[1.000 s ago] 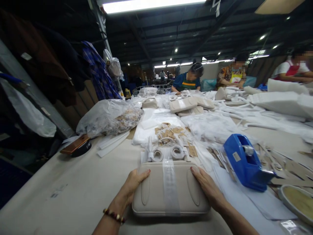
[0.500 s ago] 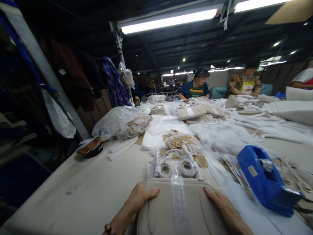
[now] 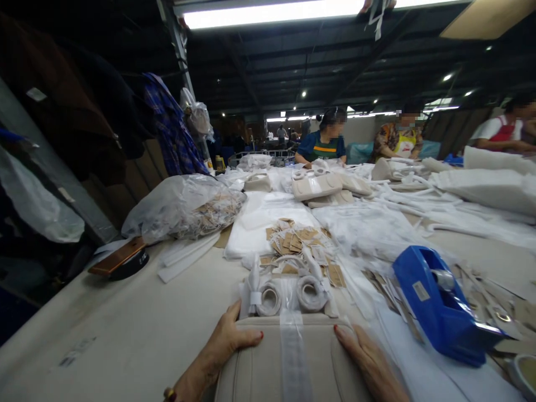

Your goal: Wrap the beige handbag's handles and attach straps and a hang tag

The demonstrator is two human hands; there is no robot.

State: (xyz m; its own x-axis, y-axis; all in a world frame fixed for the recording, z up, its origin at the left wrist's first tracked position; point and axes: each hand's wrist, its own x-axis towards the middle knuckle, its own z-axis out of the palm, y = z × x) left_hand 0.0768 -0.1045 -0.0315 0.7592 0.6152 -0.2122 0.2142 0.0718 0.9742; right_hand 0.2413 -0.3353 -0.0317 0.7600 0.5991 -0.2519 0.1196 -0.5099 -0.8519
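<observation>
**As both hands sit on the beige pad, its taping reads as done**

Left hand grips the pad's left corner, with the thumb on top and the fingers curled over the edge. Right hand lies flat and slack on the right side, fingers straight, clasping nothing. Beige pad lies flat on the surface between the two hands; the frame cuts off its near part.

Done, by the look of it:
- Clear tape strip runs front to back across the pad's middle.
- Two rolled straps sit against the pad's far edge, and the strip seems to run up between them.

Open: no card tag shows on the pad. Whether one is fixed out of view cannot be told. Judgement: this piece is well along.

Blue tape dispenser stands near, to the right, apart from the right hand. Loose card tags lie just beyond the straps, with a clear bag of more tags to the left. Farther off is a stack of similar taped pads, and co-workers sit at the far end.
</observation>
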